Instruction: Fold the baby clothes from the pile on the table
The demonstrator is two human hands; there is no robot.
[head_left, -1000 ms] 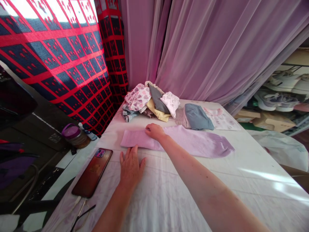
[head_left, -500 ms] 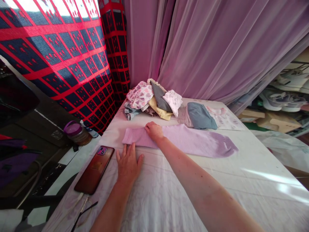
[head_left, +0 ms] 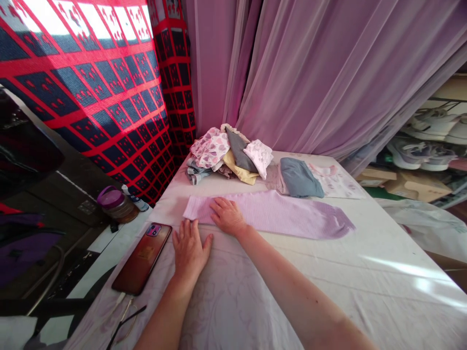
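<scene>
A pair of lilac ribbed pants (head_left: 288,214) lies folded lengthwise in a long strip across the table, its narrower cuffed end to the right. My left hand (head_left: 190,247) rests open on the cloth, fingertips at the near edge of the strip's left end. Flat on the left part of the pants lies my right hand (head_left: 229,216), its fingers spread. Behind the pants are a folded blue-grey garment (head_left: 301,177), a pale printed garment (head_left: 339,182) and a heap of mixed clothes (head_left: 215,148).
On the table's left side lies a phone (head_left: 143,257) with a cable, near a pair of glasses (head_left: 126,321). A purple-lidded jar (head_left: 116,204) stands beyond the left edge. Shoes (head_left: 419,150) and cardboard boxes (head_left: 416,184) sit on shelves at right. Purple curtains (head_left: 310,73) hang behind.
My right hand has gone from fingers curled at the far side of the pants to lying flat, closer to me. My left hand has hardly moved. The view has shifted slightly.
</scene>
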